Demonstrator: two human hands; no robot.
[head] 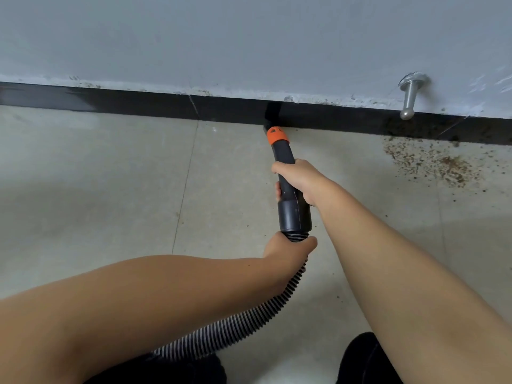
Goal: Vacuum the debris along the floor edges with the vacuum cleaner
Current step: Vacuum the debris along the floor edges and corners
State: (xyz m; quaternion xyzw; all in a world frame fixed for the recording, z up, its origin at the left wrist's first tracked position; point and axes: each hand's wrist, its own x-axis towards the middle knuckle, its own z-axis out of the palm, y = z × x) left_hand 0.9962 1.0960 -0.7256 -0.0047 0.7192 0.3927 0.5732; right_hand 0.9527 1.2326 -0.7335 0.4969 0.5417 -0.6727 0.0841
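Nearest, two bare forearms over pale floor tiles [110, 189], dark shapes at the bottom edge, ribbed hose [249, 320] running up between. Left hand [288, 252] wrapped around the hose just below the cuff; right hand [297, 180] farther out, curled round the black wand [286, 173]. Wand's long axis pointing away toward the wall, orange collar [277, 135] just behind the black brush tip [272, 113], tip touching the dark skirting [138, 105]. Debris [437, 164] scattered to the right of the tip, along the skirting and onto the tile, nearer the right hand, so probably a sideways sweep rightward next. Beyond, grey-white wall [249, 37] with chipped lower edge and a metal doorstop [410, 95] above the debris.
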